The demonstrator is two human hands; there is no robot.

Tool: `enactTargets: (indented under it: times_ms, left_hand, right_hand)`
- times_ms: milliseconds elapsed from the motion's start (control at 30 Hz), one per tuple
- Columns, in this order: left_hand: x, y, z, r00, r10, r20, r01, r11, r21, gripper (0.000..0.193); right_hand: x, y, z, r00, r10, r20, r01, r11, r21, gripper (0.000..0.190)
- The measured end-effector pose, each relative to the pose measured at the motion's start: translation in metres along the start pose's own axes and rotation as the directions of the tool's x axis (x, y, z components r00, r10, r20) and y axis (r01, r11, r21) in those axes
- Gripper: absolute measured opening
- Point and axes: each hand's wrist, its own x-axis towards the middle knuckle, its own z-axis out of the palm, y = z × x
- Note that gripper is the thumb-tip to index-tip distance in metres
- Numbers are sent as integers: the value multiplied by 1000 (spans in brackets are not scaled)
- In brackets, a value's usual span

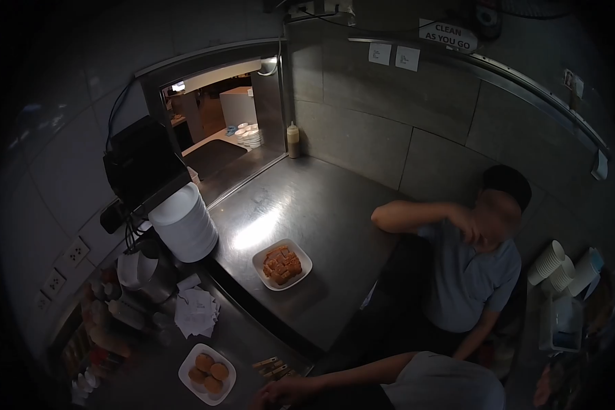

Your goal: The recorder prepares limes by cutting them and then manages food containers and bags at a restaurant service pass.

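At the bottom edge my right hand [283, 392], dim and partly cut off, reaches in from the right below a short grey sleeve. Its fingers look curled, but whether they hold anything is too dark to see. My left hand is out of view. Just above my right hand lie several narrow tan pieces [272, 367]. To its left sits a white bowl [183, 376] with several round browned patties [213, 369]. Farther off, another white bowl [308, 266] holds cut reddish-brown food [282, 264] on a steel counter [333, 220].
A person [466, 277] leans at the counter's right, one hand at the face. A stack of white plates [189, 230], loose papers [197, 311] and a metal pot [159, 279] stand left. A squeeze bottle [293, 140] is beside the pass-through window. Stacked cups [546, 262] stand right.
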Motion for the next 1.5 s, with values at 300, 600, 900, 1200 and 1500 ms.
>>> enactTargets:
  times_ms: [300, 600, 900, 1200, 1500]
  left_hand:
    - [-11, -9, 20, 941, -299, -162, 203, 877, -436, 28]
    - [-60, -44, 10, 972, -206, -118, 168, 949, -268, 25]
    - [-202, -117, -28, 938, -178, -296, 211, 974, 84, 22]
    - [-297, -118, -42, 854, -286, -435, 332, 943, 32, 28]
    - [-346, -134, -43, 815, -303, -494, 347, 938, -4, 32]
  right_hand:
    - [-13, 12, -7, 988, 105, 110, -111, 992, 55, 5]
    - [-24, -11, 46, 981, 55, 186, -75, 992, 104, 12]
    - [-35, 65, 180, 529, 795, 297, -845, 525, 101, 23]
    - [-76, 160, 180, 445, 884, -144, -548, 397, 737, 32]
    - [-59, 172, 180, 300, 900, -317, -265, 398, 878, 62]
